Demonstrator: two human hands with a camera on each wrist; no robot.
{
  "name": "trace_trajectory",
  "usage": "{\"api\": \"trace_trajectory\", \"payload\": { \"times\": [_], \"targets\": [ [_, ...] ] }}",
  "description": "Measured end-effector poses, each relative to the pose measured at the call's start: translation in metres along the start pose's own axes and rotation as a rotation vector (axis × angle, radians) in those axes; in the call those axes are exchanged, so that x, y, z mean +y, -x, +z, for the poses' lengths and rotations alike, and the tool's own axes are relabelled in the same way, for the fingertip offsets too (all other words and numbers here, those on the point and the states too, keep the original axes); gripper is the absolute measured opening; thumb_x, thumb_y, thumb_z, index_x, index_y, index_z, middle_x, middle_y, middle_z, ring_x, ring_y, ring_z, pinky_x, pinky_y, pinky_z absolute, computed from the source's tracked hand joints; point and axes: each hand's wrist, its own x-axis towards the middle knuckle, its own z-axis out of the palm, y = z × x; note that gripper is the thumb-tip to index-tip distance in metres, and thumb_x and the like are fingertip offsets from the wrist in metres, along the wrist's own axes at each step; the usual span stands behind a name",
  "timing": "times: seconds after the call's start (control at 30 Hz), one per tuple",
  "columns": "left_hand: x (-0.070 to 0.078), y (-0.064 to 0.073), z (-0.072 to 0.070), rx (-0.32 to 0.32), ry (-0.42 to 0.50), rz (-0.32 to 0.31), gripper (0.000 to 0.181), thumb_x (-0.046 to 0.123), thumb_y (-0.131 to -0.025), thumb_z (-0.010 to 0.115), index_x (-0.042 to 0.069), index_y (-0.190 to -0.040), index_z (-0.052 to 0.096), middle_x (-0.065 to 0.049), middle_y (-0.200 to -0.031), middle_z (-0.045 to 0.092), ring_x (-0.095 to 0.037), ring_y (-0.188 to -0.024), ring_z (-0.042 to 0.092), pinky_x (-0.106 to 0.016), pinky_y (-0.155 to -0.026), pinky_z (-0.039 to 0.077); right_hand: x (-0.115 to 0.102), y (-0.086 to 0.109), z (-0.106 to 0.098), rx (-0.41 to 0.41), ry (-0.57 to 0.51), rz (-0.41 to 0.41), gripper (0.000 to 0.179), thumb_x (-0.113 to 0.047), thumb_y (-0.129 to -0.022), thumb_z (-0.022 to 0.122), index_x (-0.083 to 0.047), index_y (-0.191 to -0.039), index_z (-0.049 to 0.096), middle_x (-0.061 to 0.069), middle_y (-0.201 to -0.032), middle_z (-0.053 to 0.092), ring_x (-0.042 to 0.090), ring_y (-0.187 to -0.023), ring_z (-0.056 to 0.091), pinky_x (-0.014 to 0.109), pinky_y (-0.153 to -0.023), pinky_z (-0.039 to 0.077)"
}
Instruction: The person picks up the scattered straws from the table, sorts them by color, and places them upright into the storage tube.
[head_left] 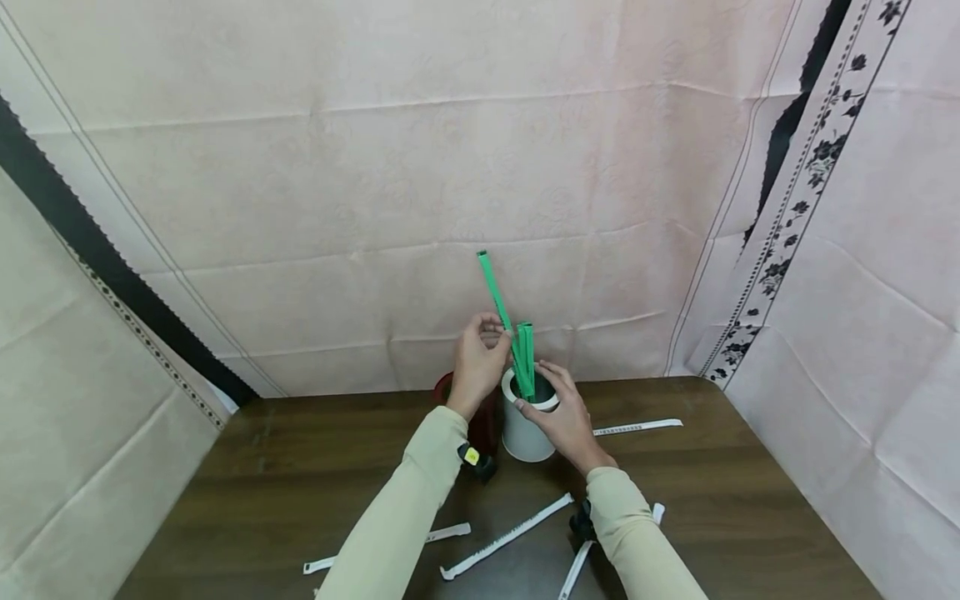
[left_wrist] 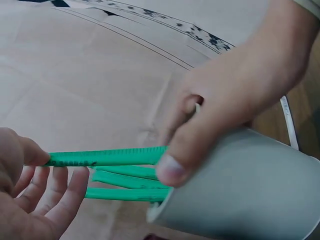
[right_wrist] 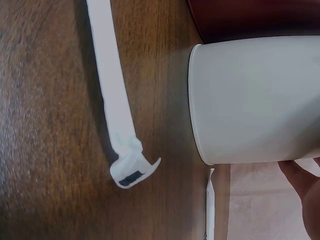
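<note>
A white cup [head_left: 527, 437] stands upright on the table, with several green strips [head_left: 527, 358] leaning in its mouth. My left hand [head_left: 482, 364] pinches one longer green strip [head_left: 491, 279] between thumb and fingers; its lower end goes into the cup. In the left wrist view this strip [left_wrist: 120, 156] shows a ribbed edge and dark printed marks. My right hand [head_left: 567, 422] grips the cup's rim, the thumb on the near side and the fingers on the far side. Where the strips end inside the cup is hidden.
Beside the cup, partly behind my left hand, stands a dark red container [right_wrist: 255, 17]. Several white strips lie on the brown table [head_left: 315, 467], one [head_left: 510, 536] in front of the cup and another [head_left: 645, 426] to its right. A pale cloth [head_left: 375, 183] hangs behind.
</note>
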Motion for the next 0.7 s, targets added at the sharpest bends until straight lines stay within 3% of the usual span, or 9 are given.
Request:
{"api": "trace_trajectory", "payload": {
  "times": [0.17, 0.33, 0.53, 0.7],
  "targets": [
    [-0.010, -0.002, 0.006, -0.003, -0.103, -0.012, 0.020, 0.007, -0.104, 0.065, 0.001, -0.122, 0.060, -0.013, -0.115, 0.066, -0.028, -0.104, 0.072, -0.036, -0.078, 0.062, 0.000, 0.002, -0.002, -0.014, -0.005, 0.003, 0.080, -0.060, -0.089, 0.079, -0.020, -0.154, 0.054, -0.001, -0.161, 0.041, 0.029, -0.147, 0.043, 0.062, -0.115, 0.039],
    [-0.021, -0.001, 0.002, -0.011, -0.221, 0.004, 0.021, 0.006, -0.101, 0.068, 0.003, -0.121, 0.063, -0.011, -0.110, 0.068, -0.027, -0.105, 0.073, -0.040, -0.087, 0.061, -0.001, 0.003, -0.003, -0.016, -0.010, 0.004, 0.079, -0.058, -0.090, 0.079, -0.020, -0.154, 0.054, -0.001, -0.161, 0.041, 0.028, -0.148, 0.042, 0.061, -0.116, 0.039],
    [-0.024, 0.000, 0.002, -0.056, -0.309, 0.026, 0.025, 0.006, -0.098, 0.071, 0.002, -0.122, 0.064, -0.010, -0.104, 0.073, -0.026, -0.097, 0.076, -0.039, -0.084, 0.062, -0.002, 0.002, -0.004, -0.006, -0.011, -0.004, 0.079, -0.057, -0.090, 0.080, -0.019, -0.154, 0.054, 0.000, -0.161, 0.041, 0.029, -0.147, 0.043, 0.063, -0.115, 0.039],
    [-0.024, 0.003, 0.006, -0.088, -0.388, 0.006, 0.028, 0.007, -0.098, 0.072, 0.004, -0.125, 0.065, -0.007, -0.102, 0.075, -0.022, -0.093, 0.075, -0.037, -0.081, 0.062, -0.003, 0.002, -0.002, -0.015, 0.001, 0.005, 0.079, -0.055, -0.090, 0.080, -0.019, -0.155, 0.053, 0.000, -0.161, 0.041, 0.030, -0.145, 0.045, 0.062, -0.113, 0.042]
  ]
}}
